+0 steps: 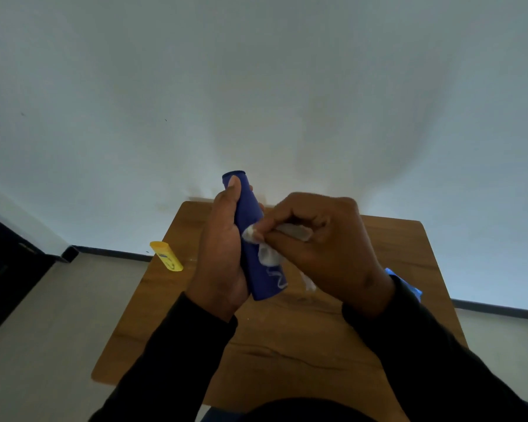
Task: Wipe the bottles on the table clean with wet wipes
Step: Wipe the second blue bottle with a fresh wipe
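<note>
My left hand [221, 254] grips a dark blue bottle [252, 226], held tilted above the wooden table [287, 345] with its flat end pointing away from me. My thumb lies along the bottle's upper part. My right hand [320, 248] pinches a crumpled white wet wipe [267, 254] and presses it against the bottle's middle. Part of the wipe hangs down below my fingers. A yellow bottle [166, 256] lies on its side at the table's far left edge.
A blue packet [404, 281] pokes out from behind my right wrist on the table's right side. The small table stands against a white wall, with pale floor on both sides and a dark door or cabinet [0, 269] at far left.
</note>
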A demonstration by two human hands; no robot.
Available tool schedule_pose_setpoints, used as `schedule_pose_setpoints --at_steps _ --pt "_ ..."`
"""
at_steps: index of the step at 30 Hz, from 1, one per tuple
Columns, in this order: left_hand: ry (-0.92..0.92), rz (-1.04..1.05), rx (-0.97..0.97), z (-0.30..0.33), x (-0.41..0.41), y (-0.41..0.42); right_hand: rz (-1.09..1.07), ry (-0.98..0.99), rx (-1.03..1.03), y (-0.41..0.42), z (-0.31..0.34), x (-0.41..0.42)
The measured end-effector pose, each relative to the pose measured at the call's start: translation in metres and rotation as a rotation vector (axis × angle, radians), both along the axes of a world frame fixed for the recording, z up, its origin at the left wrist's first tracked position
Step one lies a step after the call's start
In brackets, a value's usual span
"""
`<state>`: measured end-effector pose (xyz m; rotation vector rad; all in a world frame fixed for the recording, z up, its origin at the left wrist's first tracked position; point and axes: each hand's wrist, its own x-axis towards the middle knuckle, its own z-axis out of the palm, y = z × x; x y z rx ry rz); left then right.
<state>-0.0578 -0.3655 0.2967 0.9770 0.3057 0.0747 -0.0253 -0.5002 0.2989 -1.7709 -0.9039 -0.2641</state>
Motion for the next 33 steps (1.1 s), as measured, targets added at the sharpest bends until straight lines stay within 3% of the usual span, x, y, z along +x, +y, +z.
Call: schedule_pose_setpoints --at_steps 2,5,10,15,18,20,24,29,33 --pt "0.028 -0.021 0.008 -0.002 0.0 -0.001 -0.03 -0.002 -0.023 -0.004 0.001 0.003" --pt "0.005 0.038 0.023 -0.005 0.001 -0.001 0.15 -0.014 -0.13 -0.006 0.005 -0.005" --pt "0.001 -0.026 -0.062 -0.005 0.002 -0.002 -0.058 -0.014 0.007 0.004 0.002 0.002" --pt "0.016 0.063 -0.045 -0.012 0.005 0.002 0.169 -0.033 -0.122 0.0 0.004 -0.008" --pt "0.006 -0.013 -0.07 -0.011 0.003 -0.001 -0.027 0.002 0.007 0.008 -0.003 0.0" --pt "0.005 0.006 -0.033 -0.013 0.003 0.001 -0.082 0.036 0.038 0.002 -0.005 0.008" --pt "0.013 0.085 -0.004 -0.015 0.005 0.006 0.151 0.006 -0.108 -0.005 -0.004 -0.001" --pt "0.037 0.028 0.084 -0.013 0.005 0.0 -0.098 0.03 0.017 -0.003 -0.006 0.009" --pt "0.009 0.05 0.157 -0.013 0.005 0.005 0.073 -0.008 -0.099 -0.009 -0.003 0.004"
